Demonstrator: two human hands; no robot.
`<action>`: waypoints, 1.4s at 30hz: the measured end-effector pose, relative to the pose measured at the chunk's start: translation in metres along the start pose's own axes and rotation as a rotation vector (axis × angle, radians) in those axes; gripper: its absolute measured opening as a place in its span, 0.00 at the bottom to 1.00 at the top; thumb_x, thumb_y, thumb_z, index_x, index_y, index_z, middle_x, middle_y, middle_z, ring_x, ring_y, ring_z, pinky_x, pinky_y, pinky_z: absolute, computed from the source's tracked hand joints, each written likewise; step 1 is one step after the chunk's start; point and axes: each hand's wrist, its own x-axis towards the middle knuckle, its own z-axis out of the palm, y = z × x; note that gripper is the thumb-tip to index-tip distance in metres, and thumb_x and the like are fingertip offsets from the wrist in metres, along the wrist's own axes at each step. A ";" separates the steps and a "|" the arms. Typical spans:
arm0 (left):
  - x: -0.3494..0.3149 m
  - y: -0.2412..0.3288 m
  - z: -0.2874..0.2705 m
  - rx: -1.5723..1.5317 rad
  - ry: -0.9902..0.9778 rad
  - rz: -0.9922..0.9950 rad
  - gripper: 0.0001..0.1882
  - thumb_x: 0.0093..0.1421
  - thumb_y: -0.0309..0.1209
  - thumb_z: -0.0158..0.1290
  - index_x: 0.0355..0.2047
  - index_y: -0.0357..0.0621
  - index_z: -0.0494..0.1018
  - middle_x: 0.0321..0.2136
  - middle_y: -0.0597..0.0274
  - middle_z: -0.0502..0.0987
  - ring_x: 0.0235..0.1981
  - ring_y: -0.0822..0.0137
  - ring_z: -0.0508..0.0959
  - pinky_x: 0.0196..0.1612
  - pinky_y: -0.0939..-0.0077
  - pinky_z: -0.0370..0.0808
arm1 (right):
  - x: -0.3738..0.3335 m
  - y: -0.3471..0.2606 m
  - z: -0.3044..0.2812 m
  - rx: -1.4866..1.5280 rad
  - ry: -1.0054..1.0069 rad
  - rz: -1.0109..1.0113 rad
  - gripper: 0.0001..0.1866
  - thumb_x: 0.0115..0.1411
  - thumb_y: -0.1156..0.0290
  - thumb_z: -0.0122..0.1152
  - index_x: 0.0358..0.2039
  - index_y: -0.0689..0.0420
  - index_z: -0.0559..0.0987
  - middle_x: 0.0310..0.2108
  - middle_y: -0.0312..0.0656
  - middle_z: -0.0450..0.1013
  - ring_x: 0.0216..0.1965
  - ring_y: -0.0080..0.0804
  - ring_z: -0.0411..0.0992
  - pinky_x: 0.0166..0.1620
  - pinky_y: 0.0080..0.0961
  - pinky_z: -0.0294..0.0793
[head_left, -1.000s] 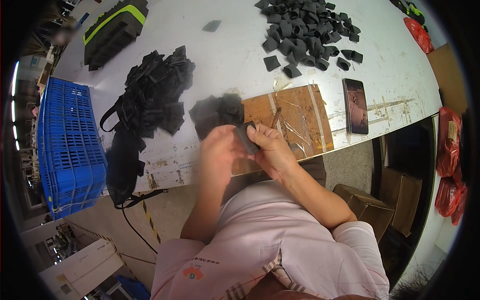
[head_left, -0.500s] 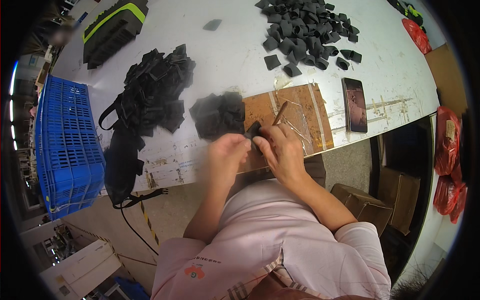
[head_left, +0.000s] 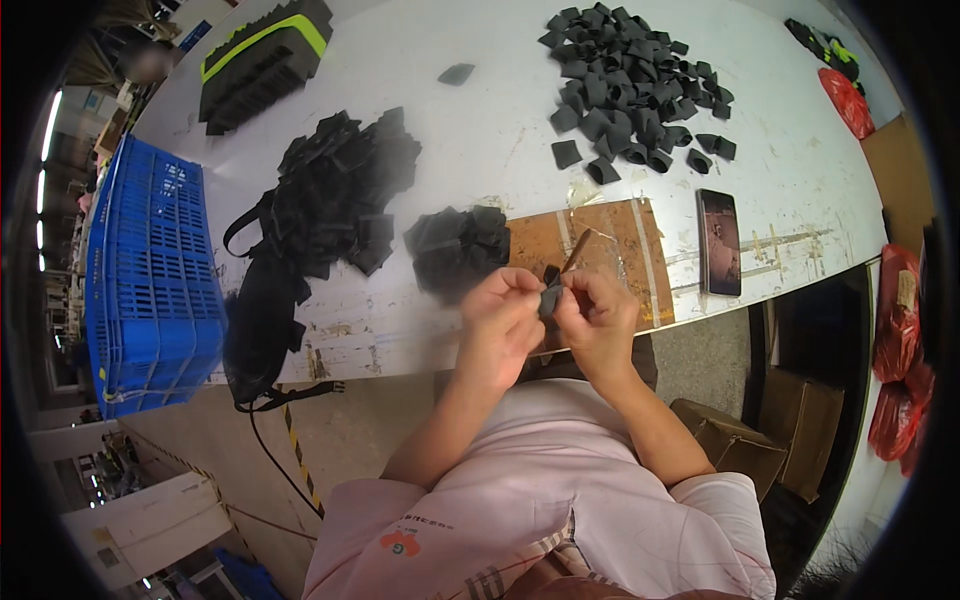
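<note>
A small dark fabric piece is pinched between my two hands, over the near edge of a brown board. My left hand grips it from the left with fingertips together. From the other side my right hand has thumb and fingers closed on it. A slim brown stick-like tool slants up beyond my right fingers; whether it lies on the board or touches that hand, I cannot tell. Close beyond my left hand is a small heap of black fabric pieces.
Dark fabric loops are piled at the far right, near a phone. A larger heap of black strapped pieces lies left, beside a blue crate. Stacked dark pieces with a yellow-green band stand far left. Cardboard boxes sit below the table.
The whole view has shifted, so the table appears lower and farther right. My hands have turned the fabric piece, and my right hand's fingers now curl in closer to my left.
</note>
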 end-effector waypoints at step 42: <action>0.020 0.028 0.039 0.048 -0.302 0.461 0.06 0.57 0.27 0.47 0.34 0.39 0.68 0.33 0.57 0.71 0.36 0.65 0.69 0.45 0.70 0.65 | 0.065 -0.037 -0.046 0.245 0.027 -0.203 0.08 0.42 0.78 0.62 0.26 0.61 0.75 0.19 0.40 0.67 0.21 0.32 0.65 0.21 0.23 0.63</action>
